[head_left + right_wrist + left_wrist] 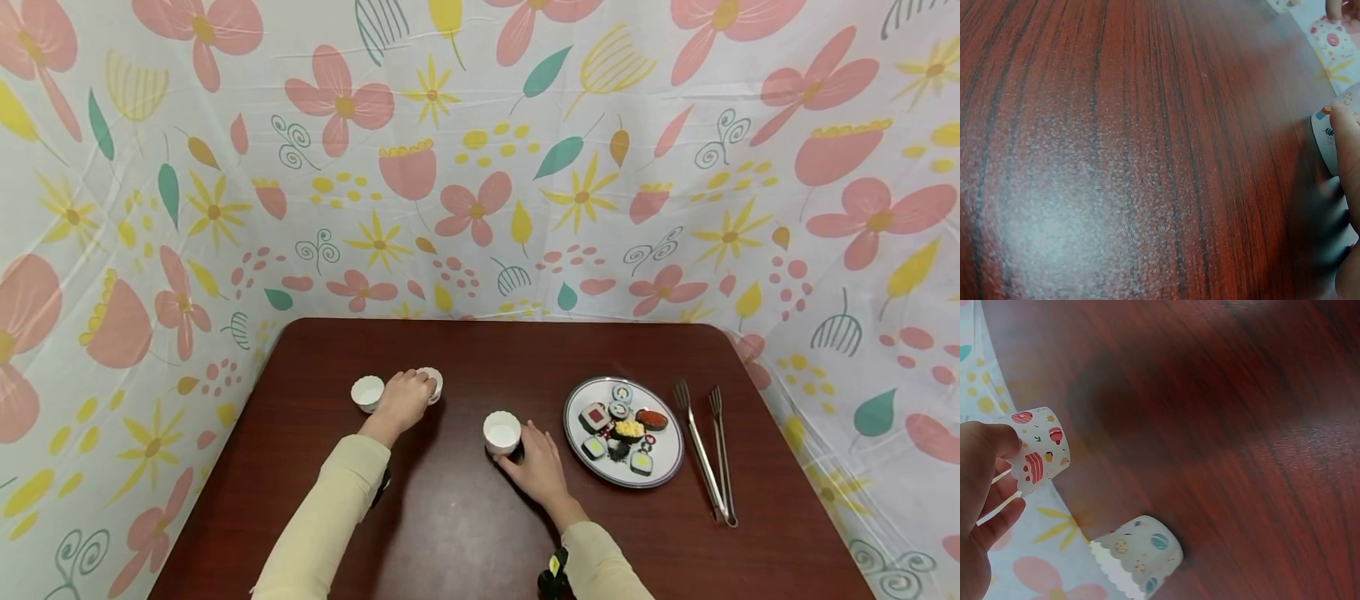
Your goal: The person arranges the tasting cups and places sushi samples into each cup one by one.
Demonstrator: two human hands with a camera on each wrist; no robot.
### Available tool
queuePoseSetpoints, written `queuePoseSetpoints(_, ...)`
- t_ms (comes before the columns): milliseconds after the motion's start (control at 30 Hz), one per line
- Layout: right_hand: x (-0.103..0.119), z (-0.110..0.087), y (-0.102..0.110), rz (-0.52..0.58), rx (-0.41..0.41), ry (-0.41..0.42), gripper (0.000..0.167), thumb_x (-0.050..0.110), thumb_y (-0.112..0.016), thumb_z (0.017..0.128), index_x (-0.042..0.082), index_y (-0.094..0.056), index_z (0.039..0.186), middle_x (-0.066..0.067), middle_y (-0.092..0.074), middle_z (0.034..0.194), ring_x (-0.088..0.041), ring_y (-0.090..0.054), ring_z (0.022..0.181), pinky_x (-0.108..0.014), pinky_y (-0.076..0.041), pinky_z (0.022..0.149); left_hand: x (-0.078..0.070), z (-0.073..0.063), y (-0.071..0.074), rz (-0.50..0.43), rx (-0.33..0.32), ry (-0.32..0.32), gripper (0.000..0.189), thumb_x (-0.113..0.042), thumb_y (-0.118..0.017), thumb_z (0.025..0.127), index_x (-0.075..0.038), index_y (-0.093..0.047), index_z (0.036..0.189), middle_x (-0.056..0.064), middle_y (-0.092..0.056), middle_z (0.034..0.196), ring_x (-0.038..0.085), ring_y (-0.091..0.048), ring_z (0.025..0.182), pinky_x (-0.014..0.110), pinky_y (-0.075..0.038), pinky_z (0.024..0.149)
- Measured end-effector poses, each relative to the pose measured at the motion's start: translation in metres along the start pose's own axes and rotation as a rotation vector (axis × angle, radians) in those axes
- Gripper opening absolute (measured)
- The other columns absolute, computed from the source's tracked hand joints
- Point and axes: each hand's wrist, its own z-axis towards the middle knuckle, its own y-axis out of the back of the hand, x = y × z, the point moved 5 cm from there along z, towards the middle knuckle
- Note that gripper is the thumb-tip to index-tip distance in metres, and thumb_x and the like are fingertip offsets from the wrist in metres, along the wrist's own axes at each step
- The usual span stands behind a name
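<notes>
My left hand pinches a white paper baking cup printed with red and yellow cakes, the thumb outside its wall. In the head view that hand partly covers the cup. Just to its left, a second baking cup with a scalloped rim stands on the table. A third baking cup is near the table's middle, its mouth facing up. My right hand holds this one from the right and near side, thumb and finger against its wall. Only part of that grip shows in the right wrist view.
On the right of the dark wooden table is a round plate with several sushi pieces. Beyond it lie metal tongs and a second, slimmer pair of tongs. A flowered cloth hangs around the table.
</notes>
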Motion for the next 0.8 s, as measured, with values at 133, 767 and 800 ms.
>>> queuePoseSetpoints(133, 0.0, 0.0, 0.001, -0.001, 0.007, -0.004, 0.061, 0.035, -0.076, 0.069, 0.004, -0.055, 0.116, -0.016, -0.061, 0.116, -0.034, -0.048, 0.121, -0.058, -0.031, 0.099, 0.001, -0.003, -0.005, 0.018, -0.003, 0.01, 0.017, -0.012, -0.069, 0.08, -0.011, -0.067, 0.096, 0.002, -0.065, 0.09, 0.019, -0.059, 0.081, 0.03, -0.048, 0.067)
queuePoseSetpoints(767, 0.001, 0.0, 0.001, -0.007, 0.008, 0.003, 0.061, 0.035, -0.076, 0.069, 0.004, -0.055, 0.117, -0.016, -0.061, 0.116, -0.034, -0.048, 0.121, -0.058, -0.031, 0.098, 0.0, -0.011, -0.023, -0.007, 0.051, 0.052, 0.019, -0.012, -0.071, 0.079, -0.011, -0.067, 0.097, 0.003, -0.064, 0.092, 0.021, -0.059, 0.084, 0.033, -0.049, 0.072)
queuePoseSetpoints(800, 0.001, 0.0, 0.0, -0.009, 0.009, 0.003, 0.061, 0.035, -0.077, 0.069, 0.004, -0.055, 0.117, -0.016, -0.061, 0.116, -0.034, -0.048, 0.121, -0.058, -0.032, 0.098, 0.0, -0.012, -0.023, -0.009, 0.056, 0.056, 0.019, -0.012, -0.071, 0.079, -0.011, -0.067, 0.098, 0.003, -0.064, 0.093, 0.021, -0.059, 0.085, 0.033, -0.049, 0.073)
